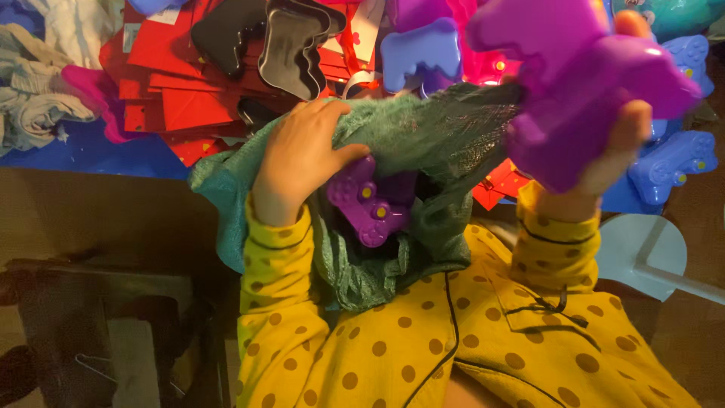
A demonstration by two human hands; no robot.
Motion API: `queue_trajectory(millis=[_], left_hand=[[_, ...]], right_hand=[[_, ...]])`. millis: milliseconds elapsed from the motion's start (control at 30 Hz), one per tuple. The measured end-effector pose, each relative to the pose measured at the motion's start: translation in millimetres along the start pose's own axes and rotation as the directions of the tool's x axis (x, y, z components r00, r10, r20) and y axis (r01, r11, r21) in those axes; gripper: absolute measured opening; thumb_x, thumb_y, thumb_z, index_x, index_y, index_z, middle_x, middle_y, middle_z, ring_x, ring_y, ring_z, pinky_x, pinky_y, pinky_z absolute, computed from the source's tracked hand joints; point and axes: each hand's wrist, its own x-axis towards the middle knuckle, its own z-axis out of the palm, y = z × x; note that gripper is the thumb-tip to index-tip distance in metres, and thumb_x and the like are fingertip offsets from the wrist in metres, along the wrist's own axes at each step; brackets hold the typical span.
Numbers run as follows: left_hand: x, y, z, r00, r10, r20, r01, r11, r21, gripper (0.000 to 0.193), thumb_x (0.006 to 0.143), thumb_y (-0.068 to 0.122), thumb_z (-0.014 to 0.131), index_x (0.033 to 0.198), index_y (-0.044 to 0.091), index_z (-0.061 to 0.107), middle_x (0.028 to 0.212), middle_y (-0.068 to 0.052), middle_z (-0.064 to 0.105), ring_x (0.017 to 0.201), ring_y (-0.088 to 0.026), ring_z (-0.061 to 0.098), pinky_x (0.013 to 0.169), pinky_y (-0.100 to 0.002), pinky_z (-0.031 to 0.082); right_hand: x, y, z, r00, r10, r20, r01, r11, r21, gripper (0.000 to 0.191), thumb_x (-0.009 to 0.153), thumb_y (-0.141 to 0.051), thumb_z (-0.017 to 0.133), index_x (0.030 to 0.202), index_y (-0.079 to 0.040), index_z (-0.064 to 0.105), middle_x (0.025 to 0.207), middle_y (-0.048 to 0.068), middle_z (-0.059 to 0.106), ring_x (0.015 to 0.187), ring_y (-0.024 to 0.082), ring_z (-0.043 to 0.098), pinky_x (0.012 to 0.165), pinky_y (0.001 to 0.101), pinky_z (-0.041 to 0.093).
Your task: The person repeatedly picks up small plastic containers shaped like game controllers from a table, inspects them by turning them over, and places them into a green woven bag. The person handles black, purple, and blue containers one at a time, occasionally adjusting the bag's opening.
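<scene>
Already bagged: one purple controller toy [370,202].
Left hand [302,155]: fingers clutching green mesh bag [423,136] open.
Right hand [615,143]: gripping purple toy [581,83] — outside the bag.
Remaining: blue toys [672,159] — loose.

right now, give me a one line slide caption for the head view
Left hand grips a green mesh bag holding a purple controller-shaped toy; right hand holds up another purple toy.

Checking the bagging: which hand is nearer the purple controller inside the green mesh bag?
Left. The left hand grips the green mesh bag right beside the purple controller; the right hand is off to its right, holding a purple toy.
</scene>
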Motion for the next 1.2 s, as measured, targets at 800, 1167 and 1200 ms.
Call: queue_trajectory(millis=[800,1167,1200], left_hand=[[-23.1,25.2,-33.3,0.897,-0.213,-0.387,-0.223,0.537,-0.814,0.02,0.112,0.017,0.069,0.117,-0.003,0.068,0.093,0.005,0.053,0.078,-0.003,0.04,0.069,-0.02,0.031],[-12.7,45.6,-41.9,0.932,-0.052,-0.358,0.12,0.978,0.169,0.058,0.098,0.017,0.078,0.148,-0.002,0.056,0.112,-0.015,0.064,0.106,-0.034,0.062,0.091,-0.046,0.047],[-12.8,54.5,-38.7,0.931,-0.008,-0.365,0.083,0.978,0.191,0.063,0.093,0.018,0.08,0.146,-0.002,0.054,0.117,-0.018,0.063,0.109,-0.037,0.06,0.095,-0.047,0.046]], right_hand=[[-13.4,85.6,79.1,0.462,0.542,0.702,0.116,0.748,-0.654,0.091,0.101,-0.043,0.068,0.161,0.007,0.023,0.17,0.026,0.025,0.159,0.039,0.027,0.128,0.0465,0.026],[-15.3,20.1,23.9,0.919,0.201,0.339,0.258,0.342,-0.904,0.039,0.095,-0.016,0.082,0.131,-0.012,0.067,0.126,0.005,0.071,0.114,0.024,0.064,0.097,0.0362,0.051],[-10.3,8.6,11.4,0.934,-0.011,0.357,0.351,0.22,-0.91,0.037,0.096,-0.009,0.085,0.128,-0.013,0.068,0.126,0.004,0.071,0.117,0.024,0.065,0.098,0.0356,0.051]])
